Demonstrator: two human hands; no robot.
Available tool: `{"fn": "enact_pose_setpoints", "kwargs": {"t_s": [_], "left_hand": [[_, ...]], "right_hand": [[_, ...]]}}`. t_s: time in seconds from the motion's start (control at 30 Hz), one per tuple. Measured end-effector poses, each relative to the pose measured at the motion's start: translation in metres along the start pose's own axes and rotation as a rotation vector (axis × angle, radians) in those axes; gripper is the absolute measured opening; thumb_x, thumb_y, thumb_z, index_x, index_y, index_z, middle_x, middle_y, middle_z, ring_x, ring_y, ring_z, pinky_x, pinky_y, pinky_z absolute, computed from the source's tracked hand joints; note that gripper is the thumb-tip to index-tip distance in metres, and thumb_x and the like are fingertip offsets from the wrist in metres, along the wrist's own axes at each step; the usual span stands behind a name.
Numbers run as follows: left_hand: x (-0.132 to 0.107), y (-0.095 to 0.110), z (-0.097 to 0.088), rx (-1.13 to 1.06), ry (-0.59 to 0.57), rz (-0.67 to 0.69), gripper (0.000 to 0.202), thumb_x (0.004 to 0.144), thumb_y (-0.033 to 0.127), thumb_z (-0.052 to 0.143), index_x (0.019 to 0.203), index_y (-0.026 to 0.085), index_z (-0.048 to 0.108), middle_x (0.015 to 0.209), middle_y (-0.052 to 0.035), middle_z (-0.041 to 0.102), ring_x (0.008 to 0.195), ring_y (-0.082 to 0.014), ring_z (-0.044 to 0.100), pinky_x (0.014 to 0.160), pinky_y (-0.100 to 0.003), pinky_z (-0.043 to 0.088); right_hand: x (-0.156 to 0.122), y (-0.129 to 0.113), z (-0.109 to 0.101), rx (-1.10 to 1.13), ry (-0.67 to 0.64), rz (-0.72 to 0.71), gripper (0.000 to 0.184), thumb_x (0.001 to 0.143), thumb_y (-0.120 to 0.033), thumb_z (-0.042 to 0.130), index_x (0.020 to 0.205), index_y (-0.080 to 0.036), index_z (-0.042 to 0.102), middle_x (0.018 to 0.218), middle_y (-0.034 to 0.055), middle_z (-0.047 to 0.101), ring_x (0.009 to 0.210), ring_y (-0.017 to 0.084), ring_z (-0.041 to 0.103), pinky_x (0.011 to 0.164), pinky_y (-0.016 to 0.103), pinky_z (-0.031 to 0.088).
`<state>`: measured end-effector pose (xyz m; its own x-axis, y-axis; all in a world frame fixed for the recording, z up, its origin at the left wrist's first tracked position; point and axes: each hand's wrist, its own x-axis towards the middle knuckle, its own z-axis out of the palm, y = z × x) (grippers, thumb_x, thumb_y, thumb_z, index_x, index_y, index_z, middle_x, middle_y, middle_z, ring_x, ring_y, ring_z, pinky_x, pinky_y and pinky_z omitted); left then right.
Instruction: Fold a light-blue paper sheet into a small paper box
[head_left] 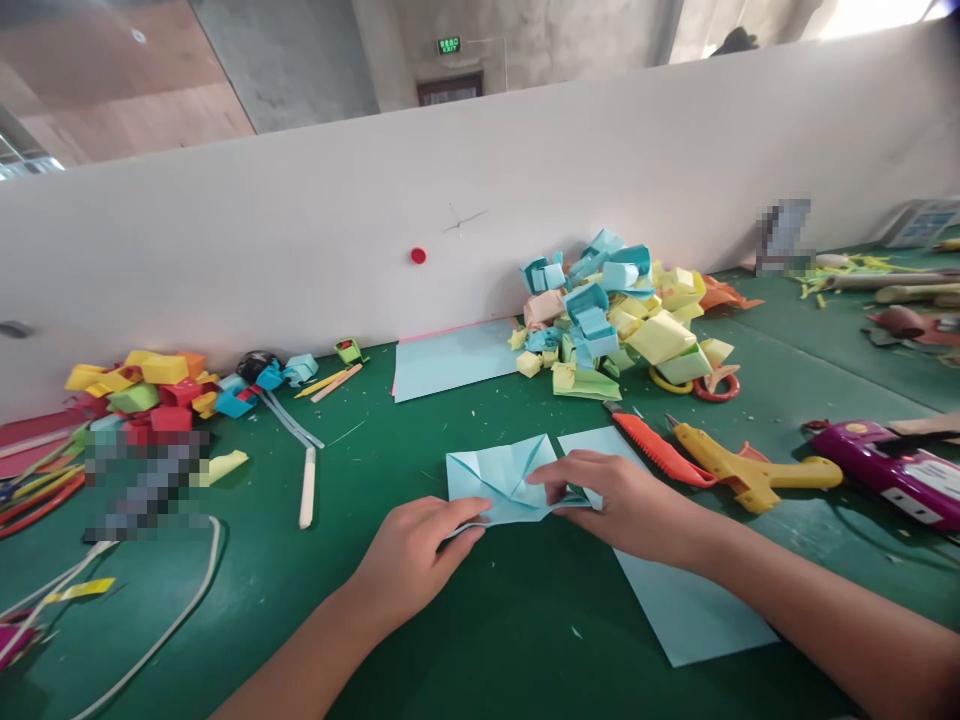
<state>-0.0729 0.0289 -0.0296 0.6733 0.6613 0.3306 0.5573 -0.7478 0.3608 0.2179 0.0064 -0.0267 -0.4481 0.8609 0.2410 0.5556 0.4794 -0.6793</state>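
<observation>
A light blue sheet of paper (499, 476), partly folded with creases showing, lies on the green table (420, 620) in front of me. My left hand (412, 560) pinches its lower left edge, fingers closed on the paper. My right hand (622, 500) presses on its right side, fingers curled over a fold. A second flat light blue sheet (690, 600) lies under my right wrist.
A pile of folded blue and yellow paper boxes (615, 320) sits at the back, another colourful pile (150, 385) at the left. An orange utility knife (660, 450), a yellow glue gun (757, 468), a purple tool (892, 470), a blue sheet (450, 360) and a white divider wall (300, 230) surround the spot.
</observation>
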Motion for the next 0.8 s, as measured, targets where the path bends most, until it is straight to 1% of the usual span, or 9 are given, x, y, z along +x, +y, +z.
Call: {"fn": "enact_pose_setpoints", "kwargs": {"t_s": [0.1, 0.2, 0.27, 0.33, 0.4, 0.47, 0.53, 0.67, 0.8], "left_hand": [[0.003, 0.005, -0.002, -0.086, -0.015, -0.161, 0.03, 0.101, 0.04, 0.052, 0.123, 0.03, 0.07, 0.106, 0.0011, 0.079, 0.085, -0.0173, 0.075, 0.069, -0.023, 0.058], [0.006, 0.009, -0.002, -0.166, 0.0, -0.31, 0.03, 0.1, 0.039, 0.052, 0.121, 0.03, 0.071, 0.101, 0.0016, 0.079, 0.06, -0.0141, 0.07, 0.049, -0.021, 0.052], [0.008, 0.01, -0.002, -0.185, 0.014, -0.316, 0.03, 0.099, 0.039, 0.051, 0.118, 0.029, 0.073, 0.093, 0.0022, 0.079, 0.049, -0.0125, 0.064, 0.041, -0.021, 0.045], [0.008, 0.01, -0.002, -0.181, 0.007, -0.292, 0.028, 0.099, 0.038, 0.052, 0.115, 0.029, 0.074, 0.087, 0.0029, 0.079, 0.049, -0.0131, 0.064, 0.04, -0.021, 0.044], [0.007, 0.008, -0.003, -0.161, -0.005, -0.261, 0.027, 0.099, 0.037, 0.053, 0.113, 0.029, 0.074, 0.086, 0.0031, 0.079, 0.057, -0.0148, 0.068, 0.045, -0.021, 0.048], [0.006, 0.006, -0.003, -0.129, -0.006, -0.214, 0.026, 0.099, 0.037, 0.054, 0.114, 0.029, 0.074, 0.092, 0.0025, 0.08, 0.068, -0.0163, 0.073, 0.053, -0.022, 0.053], [0.004, 0.003, -0.003, -0.097, -0.004, -0.13, 0.026, 0.1, 0.036, 0.054, 0.117, 0.029, 0.072, 0.1, 0.0015, 0.08, 0.077, -0.0167, 0.075, 0.062, -0.023, 0.057], [0.001, 0.0, -0.002, -0.041, -0.02, 0.054, 0.026, 0.1, 0.035, 0.056, 0.119, 0.026, 0.071, 0.104, -0.0013, 0.079, 0.085, -0.0178, 0.075, 0.074, -0.028, 0.06], [0.0, 0.001, -0.001, -0.021, -0.023, 0.109, 0.021, 0.099, 0.026, 0.057, 0.111, 0.026, 0.074, 0.102, -0.0025, 0.079, 0.088, -0.0191, 0.075, 0.076, -0.031, 0.061]], "right_hand": [[0.003, -0.003, -0.002, 0.023, 0.017, 0.065, 0.021, 0.091, -0.02, 0.059, 0.107, -0.024, 0.073, 0.101, 0.0057, 0.074, 0.092, 0.02, 0.068, 0.081, 0.033, 0.055], [0.005, -0.004, -0.006, 0.082, 0.032, 0.178, 0.017, 0.092, -0.027, 0.061, 0.103, -0.025, 0.073, 0.102, 0.0038, 0.075, 0.089, 0.02, 0.068, 0.079, 0.032, 0.055], [0.006, -0.003, -0.009, 0.12, 0.028, 0.238, 0.019, 0.091, -0.031, 0.062, 0.106, -0.025, 0.073, 0.104, 0.0032, 0.075, 0.091, 0.02, 0.068, 0.082, 0.034, 0.055], [0.006, -0.001, -0.012, 0.144, 0.012, 0.252, 0.02, 0.09, -0.032, 0.063, 0.105, -0.025, 0.074, 0.107, 0.0038, 0.075, 0.094, 0.021, 0.069, 0.085, 0.035, 0.056], [0.004, 0.002, -0.014, 0.119, -0.007, 0.228, 0.017, 0.089, -0.031, 0.064, 0.101, -0.024, 0.074, 0.105, 0.0045, 0.075, 0.093, 0.021, 0.069, 0.085, 0.034, 0.056], [0.002, 0.005, -0.017, 0.044, -0.035, 0.181, 0.014, 0.09, -0.029, 0.063, 0.098, -0.024, 0.074, 0.102, 0.0043, 0.075, 0.09, 0.021, 0.069, 0.08, 0.032, 0.056], [0.0, 0.008, -0.018, -0.042, -0.097, 0.079, 0.015, 0.092, -0.024, 0.06, 0.098, -0.025, 0.074, 0.099, 0.0035, 0.075, 0.089, 0.02, 0.069, 0.079, 0.031, 0.055], [0.0, 0.011, -0.018, -0.191, -0.147, -0.125, 0.036, 0.085, -0.004, 0.05, 0.105, -0.022, 0.073, 0.109, 0.0061, 0.073, 0.102, 0.021, 0.067, 0.091, 0.034, 0.052], [0.001, 0.011, -0.015, -0.309, -0.137, -0.119, 0.045, 0.083, 0.0, 0.045, 0.113, -0.02, 0.072, 0.113, 0.0092, 0.073, 0.105, 0.024, 0.067, 0.089, 0.038, 0.054]]}}
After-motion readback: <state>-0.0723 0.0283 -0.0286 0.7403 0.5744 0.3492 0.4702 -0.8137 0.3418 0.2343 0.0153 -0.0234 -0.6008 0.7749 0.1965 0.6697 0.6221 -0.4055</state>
